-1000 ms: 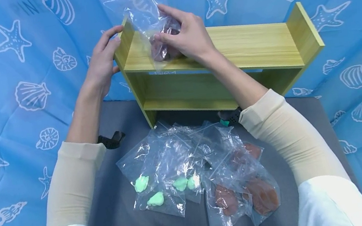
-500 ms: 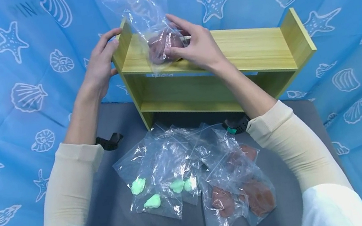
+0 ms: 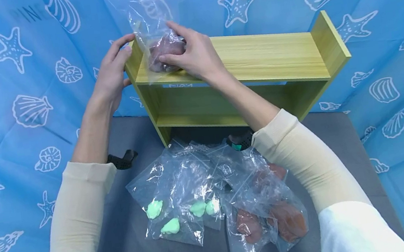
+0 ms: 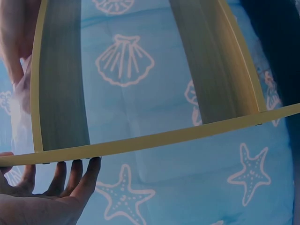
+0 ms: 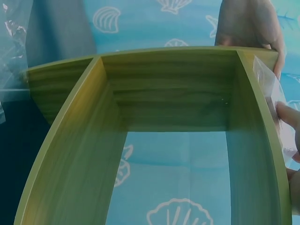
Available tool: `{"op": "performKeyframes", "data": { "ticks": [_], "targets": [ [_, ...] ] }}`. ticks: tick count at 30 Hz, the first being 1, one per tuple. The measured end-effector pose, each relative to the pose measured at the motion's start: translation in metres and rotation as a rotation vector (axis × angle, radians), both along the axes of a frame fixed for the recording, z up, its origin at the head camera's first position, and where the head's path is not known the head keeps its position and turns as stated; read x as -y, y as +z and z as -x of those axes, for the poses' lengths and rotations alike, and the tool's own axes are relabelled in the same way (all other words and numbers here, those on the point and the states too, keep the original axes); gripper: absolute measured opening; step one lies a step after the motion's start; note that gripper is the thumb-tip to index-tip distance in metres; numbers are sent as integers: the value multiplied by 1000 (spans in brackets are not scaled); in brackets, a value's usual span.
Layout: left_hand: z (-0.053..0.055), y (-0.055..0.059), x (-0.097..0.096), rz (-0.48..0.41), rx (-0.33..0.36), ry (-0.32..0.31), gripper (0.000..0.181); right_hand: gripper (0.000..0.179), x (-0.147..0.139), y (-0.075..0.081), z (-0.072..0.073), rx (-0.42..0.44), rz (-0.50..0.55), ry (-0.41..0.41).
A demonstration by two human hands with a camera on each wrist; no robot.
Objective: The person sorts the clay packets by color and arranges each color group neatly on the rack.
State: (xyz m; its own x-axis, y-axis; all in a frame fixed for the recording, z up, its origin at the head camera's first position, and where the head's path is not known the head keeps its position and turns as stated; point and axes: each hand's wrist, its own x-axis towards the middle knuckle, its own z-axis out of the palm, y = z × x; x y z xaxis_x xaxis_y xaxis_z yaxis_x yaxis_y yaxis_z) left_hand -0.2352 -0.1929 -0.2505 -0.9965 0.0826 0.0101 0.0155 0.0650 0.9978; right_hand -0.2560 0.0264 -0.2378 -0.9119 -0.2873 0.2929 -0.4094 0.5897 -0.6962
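Observation:
My right hand (image 3: 193, 53) pinches a clear zip bag (image 3: 153, 11) by its lower part, thumb in front. Inside the bag is a reddish-brown lump (image 3: 158, 56). The bag stands upright at the left end of the wooden shelf's top board (image 3: 262, 54), beside the left side panel. My left hand (image 3: 111, 72) holds that side panel near its top. In the left wrist view, the fingertips (image 4: 93, 165) press against the panel's outer face. The right wrist view shows the bag (image 5: 267, 77) beyond the top board, partly hidden by it.
On the grey table (image 3: 332, 158) before the shelf lie overlapping zip bags. Those on the left hold light green lumps (image 3: 170, 226), those on the right reddish-brown lumps (image 3: 288, 219). A blue curtain (image 3: 390, 50) with white shell prints hangs behind.
My right hand has shifted left with the bag, which now stands closer to the left side panel. The left hand keeps its place on the panel. The head view has turned slightly.

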Motion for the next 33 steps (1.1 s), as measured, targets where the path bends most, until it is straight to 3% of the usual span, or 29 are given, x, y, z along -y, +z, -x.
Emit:
{"op": "performKeyframes", "data": {
  "ticks": [6,13,17,22,28,33],
  "targets": [
    [1,1,-2,-38,5,-15,38,85,-6,3,-5,33,63,-1],
    [1,5,2,-64,14,-5,37,75,-24,9,-16,50,319,97],
    [0,7,0,-72,50,12,37,71,-40,12,-32,51,397,120],
    [1,13,-6,-39,110,76,38,66,-63,15,-60,65,440,134],
    [1,14,-14,24,116,121,42,63,-97,-5,-75,54,480,155],
    [2,11,-17,17,101,139,42,64,-121,-19,-82,41,551,206]
  ]
}}
